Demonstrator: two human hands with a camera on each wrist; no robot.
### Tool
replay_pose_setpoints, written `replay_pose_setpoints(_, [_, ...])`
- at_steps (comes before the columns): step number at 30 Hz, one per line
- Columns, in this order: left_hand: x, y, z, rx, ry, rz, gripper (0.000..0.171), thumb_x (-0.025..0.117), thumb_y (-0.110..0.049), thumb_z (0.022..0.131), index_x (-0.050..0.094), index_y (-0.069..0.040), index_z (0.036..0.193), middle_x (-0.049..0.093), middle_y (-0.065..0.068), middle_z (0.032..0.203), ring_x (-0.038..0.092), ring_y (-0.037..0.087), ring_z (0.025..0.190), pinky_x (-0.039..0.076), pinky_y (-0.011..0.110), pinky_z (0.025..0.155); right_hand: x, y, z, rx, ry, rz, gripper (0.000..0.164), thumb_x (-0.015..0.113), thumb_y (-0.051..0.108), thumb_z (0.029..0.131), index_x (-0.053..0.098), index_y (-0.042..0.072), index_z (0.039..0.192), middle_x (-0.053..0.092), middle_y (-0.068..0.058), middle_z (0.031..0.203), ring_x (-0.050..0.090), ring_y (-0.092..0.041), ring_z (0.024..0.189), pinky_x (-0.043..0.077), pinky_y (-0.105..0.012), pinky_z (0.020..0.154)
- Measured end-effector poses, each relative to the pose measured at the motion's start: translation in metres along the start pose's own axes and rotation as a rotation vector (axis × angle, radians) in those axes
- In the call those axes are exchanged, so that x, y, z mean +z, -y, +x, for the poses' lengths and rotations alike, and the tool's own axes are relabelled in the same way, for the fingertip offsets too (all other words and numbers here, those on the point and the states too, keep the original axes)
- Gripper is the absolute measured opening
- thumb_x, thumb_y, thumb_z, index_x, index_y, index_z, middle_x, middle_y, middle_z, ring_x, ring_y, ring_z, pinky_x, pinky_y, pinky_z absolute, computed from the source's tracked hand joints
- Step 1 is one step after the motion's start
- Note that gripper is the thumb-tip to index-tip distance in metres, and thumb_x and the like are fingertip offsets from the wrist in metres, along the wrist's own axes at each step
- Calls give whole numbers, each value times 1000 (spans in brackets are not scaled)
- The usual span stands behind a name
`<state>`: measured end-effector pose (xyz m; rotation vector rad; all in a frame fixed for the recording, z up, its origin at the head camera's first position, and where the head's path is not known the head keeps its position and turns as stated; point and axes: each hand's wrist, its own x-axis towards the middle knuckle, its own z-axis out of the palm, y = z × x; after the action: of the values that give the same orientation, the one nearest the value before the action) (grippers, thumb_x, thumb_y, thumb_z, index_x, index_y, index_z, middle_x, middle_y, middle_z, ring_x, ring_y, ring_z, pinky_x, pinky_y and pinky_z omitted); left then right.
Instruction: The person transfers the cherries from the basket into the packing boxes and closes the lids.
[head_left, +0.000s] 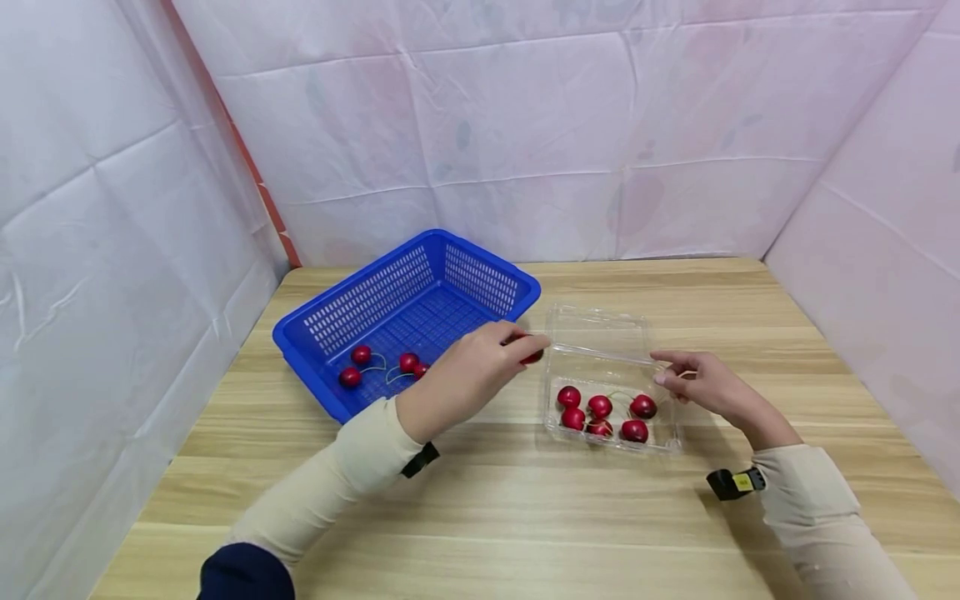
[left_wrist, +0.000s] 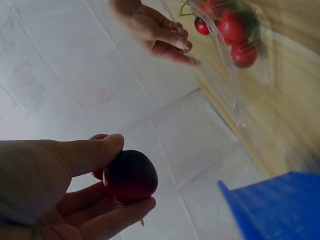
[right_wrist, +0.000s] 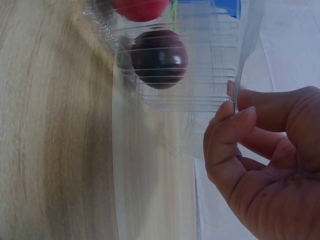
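My left hand is between the blue basket and the clear plastic box, pinching dark red cherries between thumb and fingertips. A second cherry shows partly behind the thumb, and a bit of green stem hangs below. With thumb and fingers, my right hand pinches the right edge of the clear hinged box. Its lid is folded back away from me. Several red cherries with stems lie inside the box, mostly towards its near side.
The blue slotted basket stands at the back left, with several cherries at its near end, some hidden by my left arm. Wood-grain table extends under everything. White cloth walls rise at the back and both sides.
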<state>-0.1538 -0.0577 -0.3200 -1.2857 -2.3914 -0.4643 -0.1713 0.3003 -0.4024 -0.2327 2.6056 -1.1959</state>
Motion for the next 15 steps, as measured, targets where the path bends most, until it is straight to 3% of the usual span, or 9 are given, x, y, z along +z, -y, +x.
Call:
replay_pose_setpoints(9, [32,-9,6,121,22,12,33,63,-15,93,62,-16,126,64,0,107,60,9,95,49,17,82,0,1,-1,-4,1,5,53,56,16,98,39,-10,140,56,-15,91,53,-13,68,47,-29,58])
replay_pose_setpoints(15, [51,-11,11,180,45,-25,37,61,-9,93,58,-16,130,64,1,106,60,11,93,48,19,83,-1,1,-1,-9,3,9,53,56,16,97,38,-10,140,56,-14,89,53,-14,68,47,-29,57])
